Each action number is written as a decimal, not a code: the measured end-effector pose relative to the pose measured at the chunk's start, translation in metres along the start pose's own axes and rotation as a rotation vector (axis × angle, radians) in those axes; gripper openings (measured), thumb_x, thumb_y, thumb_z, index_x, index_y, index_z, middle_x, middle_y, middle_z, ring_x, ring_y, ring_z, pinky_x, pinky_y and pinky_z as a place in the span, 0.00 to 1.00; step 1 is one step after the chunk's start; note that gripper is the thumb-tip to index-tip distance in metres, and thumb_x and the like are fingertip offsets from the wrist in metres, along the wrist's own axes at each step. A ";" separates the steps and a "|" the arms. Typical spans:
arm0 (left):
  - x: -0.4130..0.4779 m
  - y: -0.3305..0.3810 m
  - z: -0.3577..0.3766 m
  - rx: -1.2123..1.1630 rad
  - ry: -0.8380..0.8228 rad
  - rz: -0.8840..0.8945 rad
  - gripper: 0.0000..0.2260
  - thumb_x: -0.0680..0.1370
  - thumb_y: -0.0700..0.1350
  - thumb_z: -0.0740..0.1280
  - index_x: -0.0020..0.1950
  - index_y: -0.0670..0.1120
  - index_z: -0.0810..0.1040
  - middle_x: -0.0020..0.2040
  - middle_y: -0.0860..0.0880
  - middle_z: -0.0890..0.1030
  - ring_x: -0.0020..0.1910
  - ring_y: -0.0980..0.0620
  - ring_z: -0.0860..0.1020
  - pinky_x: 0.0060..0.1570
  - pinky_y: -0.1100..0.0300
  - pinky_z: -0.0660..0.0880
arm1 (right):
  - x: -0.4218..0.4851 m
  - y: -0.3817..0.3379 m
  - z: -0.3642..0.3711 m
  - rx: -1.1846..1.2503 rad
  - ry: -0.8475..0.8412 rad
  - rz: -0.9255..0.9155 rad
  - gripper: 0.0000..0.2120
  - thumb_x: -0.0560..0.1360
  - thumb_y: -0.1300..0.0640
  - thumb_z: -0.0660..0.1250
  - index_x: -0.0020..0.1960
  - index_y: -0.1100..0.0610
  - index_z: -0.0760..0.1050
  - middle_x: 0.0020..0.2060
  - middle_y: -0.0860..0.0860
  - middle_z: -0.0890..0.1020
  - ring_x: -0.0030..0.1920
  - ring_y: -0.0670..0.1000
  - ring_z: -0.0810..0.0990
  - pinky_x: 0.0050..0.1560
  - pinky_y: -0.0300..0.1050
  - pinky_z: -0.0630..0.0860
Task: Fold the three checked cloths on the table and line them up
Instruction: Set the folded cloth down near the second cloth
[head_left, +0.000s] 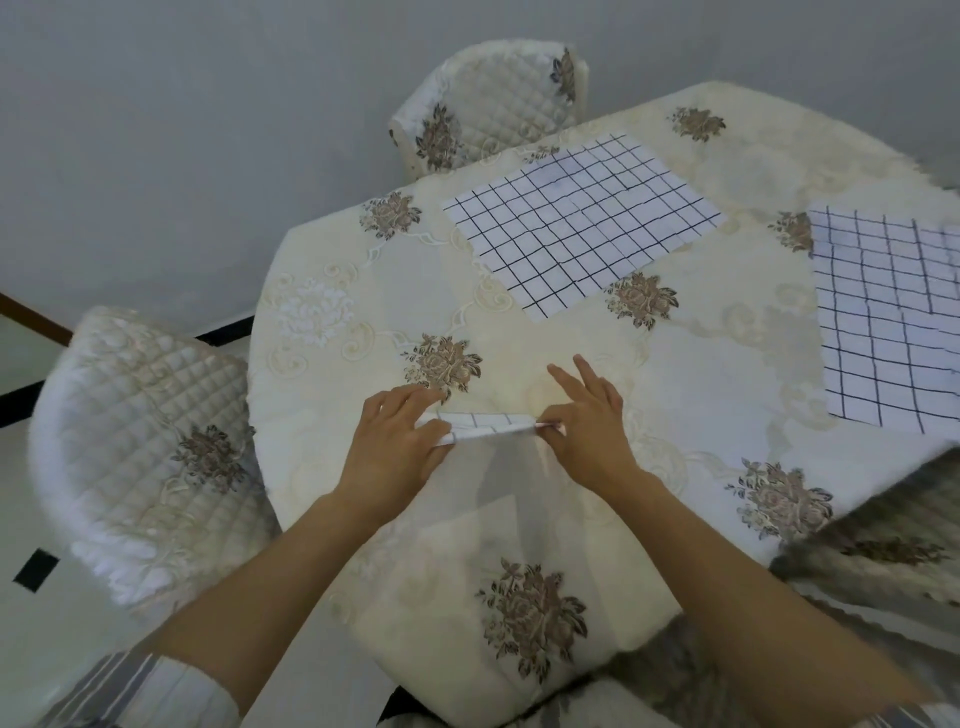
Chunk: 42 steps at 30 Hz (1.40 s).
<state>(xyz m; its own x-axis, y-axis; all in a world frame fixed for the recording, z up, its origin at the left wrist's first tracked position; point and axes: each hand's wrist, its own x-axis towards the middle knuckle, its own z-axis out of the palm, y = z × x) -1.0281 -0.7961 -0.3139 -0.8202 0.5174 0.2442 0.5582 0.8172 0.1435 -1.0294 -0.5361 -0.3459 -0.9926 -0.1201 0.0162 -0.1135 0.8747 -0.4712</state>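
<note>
A white cloth with black checks, folded into a narrow strip (485, 425), lies near the table's front edge. My left hand (397, 447) grips its left end with curled fingers. My right hand (584, 426) pinches its right end between thumb and finger, with two fingers lifted straight. A second checked cloth (582, 221) lies flat and spread out at the back middle of the table. A third checked cloth (888, 322) lies spread at the right, with a fold or overlap along its right part, and runs out of view.
The table (701, 364) wears a cream cloth with brown flower prints. A quilted chair (145, 441) stands at the left, another quilted chair (493, 109) at the back. A padded seat (519, 613) sits just below my arms. Grey fabric (883, 545) lies at the right.
</note>
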 end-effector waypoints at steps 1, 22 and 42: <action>-0.001 0.004 -0.005 0.004 0.019 0.016 0.05 0.76 0.48 0.69 0.46 0.47 0.82 0.62 0.46 0.79 0.62 0.42 0.75 0.56 0.47 0.69 | -0.004 -0.001 -0.006 0.000 -0.012 -0.022 0.05 0.74 0.55 0.70 0.44 0.52 0.85 0.74 0.52 0.66 0.78 0.57 0.51 0.73 0.55 0.47; -0.026 0.077 -0.057 -0.557 0.074 0.213 0.13 0.77 0.53 0.65 0.39 0.48 0.85 0.67 0.49 0.75 0.65 0.45 0.69 0.64 0.55 0.64 | -0.199 -0.060 -0.128 0.266 0.412 0.279 0.04 0.75 0.55 0.71 0.43 0.54 0.83 0.69 0.48 0.73 0.73 0.50 0.64 0.70 0.48 0.61; -0.084 0.171 -0.102 -0.551 0.127 -0.062 0.06 0.76 0.46 0.73 0.38 0.49 0.82 0.62 0.53 0.78 0.64 0.52 0.69 0.61 0.59 0.61 | -0.261 -0.029 -0.144 0.642 0.482 0.224 0.08 0.76 0.50 0.70 0.38 0.49 0.78 0.62 0.44 0.77 0.64 0.47 0.74 0.61 0.51 0.72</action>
<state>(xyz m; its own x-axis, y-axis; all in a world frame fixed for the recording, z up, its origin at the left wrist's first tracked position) -0.8516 -0.7257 -0.2120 -0.8509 0.4102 0.3282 0.5206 0.5744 0.6318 -0.7732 -0.4621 -0.2095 -0.9147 0.3671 0.1690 -0.0096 0.3985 -0.9171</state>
